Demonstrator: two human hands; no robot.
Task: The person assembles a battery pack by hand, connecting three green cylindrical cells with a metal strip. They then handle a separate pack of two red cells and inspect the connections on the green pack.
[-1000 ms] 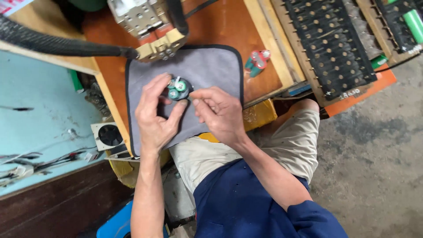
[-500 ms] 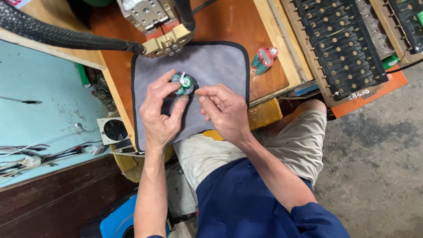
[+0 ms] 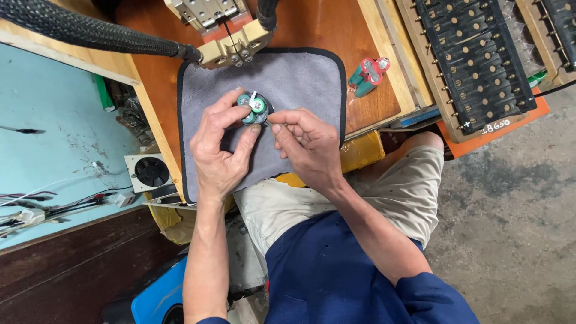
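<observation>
My left hand [image 3: 221, 150] grips a small bundle of green cylindrical battery cells [image 3: 254, 107], end-on toward me, with a thin metal strip on top. It sits just above the grey cloth mat [image 3: 300, 78]. My right hand [image 3: 304, 146] pinches at the bundle's right lower edge with thumb and forefinger. Both hands meet over the middle of the mat. Whether the right hand holds a small piece of its own is hidden by the fingers.
A second green cell pack with red end caps [image 3: 367, 77] lies on the wooden bench right of the mat. A metal welding head [image 3: 231, 45] with a black braided hose [image 3: 90, 33] stands at the mat's far edge. Black battery-holder racks [image 3: 474, 60] fill the right side. A small fan [image 3: 150, 172] lies lower left.
The cell bundle and both hands stay together over the mat; my fingers have shifted slightly around the bundle, and the view has drifted a little.
</observation>
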